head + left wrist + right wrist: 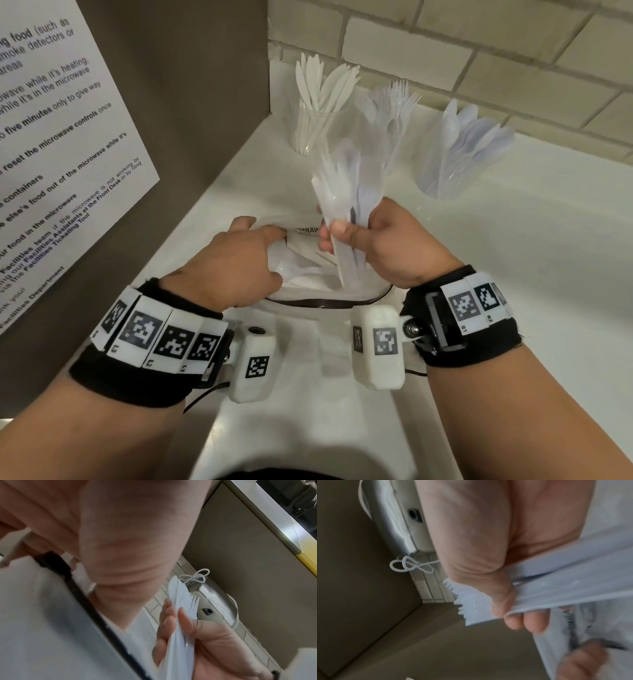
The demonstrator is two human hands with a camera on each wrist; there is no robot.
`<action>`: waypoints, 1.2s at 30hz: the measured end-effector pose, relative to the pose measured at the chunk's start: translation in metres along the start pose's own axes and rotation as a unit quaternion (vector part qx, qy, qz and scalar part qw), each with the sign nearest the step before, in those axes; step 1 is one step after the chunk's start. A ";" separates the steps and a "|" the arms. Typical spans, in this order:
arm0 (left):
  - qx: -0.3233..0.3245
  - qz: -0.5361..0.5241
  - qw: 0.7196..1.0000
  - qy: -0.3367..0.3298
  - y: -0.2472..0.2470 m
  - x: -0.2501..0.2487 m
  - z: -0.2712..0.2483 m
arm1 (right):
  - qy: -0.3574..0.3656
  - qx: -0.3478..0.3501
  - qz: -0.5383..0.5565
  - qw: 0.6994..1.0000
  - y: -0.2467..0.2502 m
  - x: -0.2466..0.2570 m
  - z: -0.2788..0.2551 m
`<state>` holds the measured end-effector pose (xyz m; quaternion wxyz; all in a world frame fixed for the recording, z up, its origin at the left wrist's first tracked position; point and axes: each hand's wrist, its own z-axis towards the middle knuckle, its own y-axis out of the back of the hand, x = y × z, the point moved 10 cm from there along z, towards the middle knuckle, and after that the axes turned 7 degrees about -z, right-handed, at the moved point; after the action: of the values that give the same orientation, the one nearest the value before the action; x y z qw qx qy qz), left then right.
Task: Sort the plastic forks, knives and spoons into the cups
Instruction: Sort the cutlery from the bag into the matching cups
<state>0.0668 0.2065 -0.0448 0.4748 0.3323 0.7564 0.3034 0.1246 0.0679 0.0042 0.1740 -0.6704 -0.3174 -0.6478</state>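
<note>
White plastic fills the right hand (387,240): a bundle of cutlery (342,205) is clamped between the thumb on the near side and the curled fingers behind, handles down, heads fanned up toward twelve o'clock. The right wrist view shows fork tines sticking out past the thumb, and a blade shape lies among them, so the bundle looks mixed. Held upright like this, the heads are readable at a glance, which probably serves the sorting.

At nine o'clock of that grip, the left hand (236,260) reaches into a clear plastic bag (308,284) lying on the white counter (513,274). Its fingers curl over the bag's edge, apparently pinching the film to keep the mouth open, though the exact contact is hidden behind the knuckles. More loose pieces lie inside the bag.

Both wrists are bent down and inward, palms roughly facing each other over the bag, forearms coming in from five and seven o'clock.

Farther out, three clear cups stand in a row along the tiled wall: the knife cup (315,126) at eleven o'clock, the fork cup (387,137) at twelve just behind the bundle, and the spoon cup (452,164) at one o'clock. All three already hold many pieces, so the job seems well advanced, with the bundle and the bag's remainder left.
</note>
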 end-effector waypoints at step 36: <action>-0.027 -0.592 0.784 -0.185 0.059 -0.077 -0.034 | 0.008 0.108 -0.046 0.993 -0.064 0.035 -0.002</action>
<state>0.0731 0.1761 0.0526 0.7006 -0.1447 0.6937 -0.0841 0.0804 0.1210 0.0268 0.2182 -0.6274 -0.4144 -0.6221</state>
